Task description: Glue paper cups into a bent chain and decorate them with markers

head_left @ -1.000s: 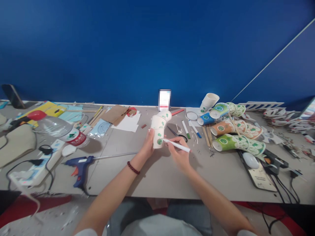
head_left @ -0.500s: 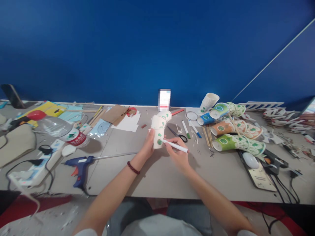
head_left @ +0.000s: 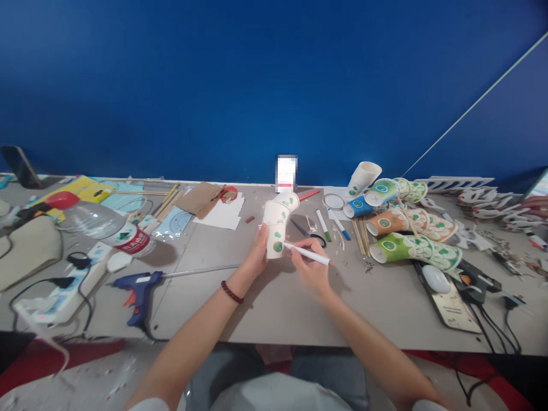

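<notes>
My left hand (head_left: 257,251) is wrapped round a chain of joined white paper cups (head_left: 276,220) printed with green marks. The chain bends to the right at its far end, and the nearest cup points toward me. In my right hand (head_left: 309,267) is a white marker (head_left: 310,253), pinched between the fingers, its tip at or very near the green round mark on the nearest cup. Whether the tip touches the cup I cannot tell. Just behind my right hand lie dark-handled scissors (head_left: 317,238), partly hidden by the hand.
On the left are a blue glue gun (head_left: 139,291), a plastic bottle (head_left: 107,228) and a power strip (head_left: 79,285). Coloured paper-cup chains (head_left: 411,248), a cup stack (head_left: 363,178) and a green marker (head_left: 324,226) lie to the right. A phone (head_left: 286,173) leans against the blue wall.
The white marker has shifted slightly to the right, its tip moving a little off the green mark's centre. My left hand and the cup chain stay almost still.
</notes>
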`<move>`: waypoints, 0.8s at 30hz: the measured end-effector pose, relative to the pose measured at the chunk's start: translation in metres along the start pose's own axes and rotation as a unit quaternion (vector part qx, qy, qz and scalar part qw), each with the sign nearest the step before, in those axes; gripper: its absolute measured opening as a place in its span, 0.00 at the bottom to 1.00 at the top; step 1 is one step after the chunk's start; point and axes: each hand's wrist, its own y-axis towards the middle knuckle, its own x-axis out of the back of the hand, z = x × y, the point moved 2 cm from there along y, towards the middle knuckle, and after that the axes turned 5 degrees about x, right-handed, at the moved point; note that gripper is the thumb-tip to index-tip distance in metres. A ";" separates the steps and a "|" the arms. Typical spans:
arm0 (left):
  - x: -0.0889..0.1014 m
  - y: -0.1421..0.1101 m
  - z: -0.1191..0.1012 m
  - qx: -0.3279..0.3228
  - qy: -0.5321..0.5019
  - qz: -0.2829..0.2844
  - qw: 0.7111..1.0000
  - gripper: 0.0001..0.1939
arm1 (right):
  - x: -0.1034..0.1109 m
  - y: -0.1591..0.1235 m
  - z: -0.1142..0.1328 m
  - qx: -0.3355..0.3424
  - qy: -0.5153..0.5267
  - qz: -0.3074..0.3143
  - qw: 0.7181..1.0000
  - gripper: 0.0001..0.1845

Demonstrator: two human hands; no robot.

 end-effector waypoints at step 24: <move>0.002 0.002 0.001 0.000 -0.001 0.011 1.000 0.41 | 0.000 0.000 0.000 0.001 0.002 -0.001 1.000 0.06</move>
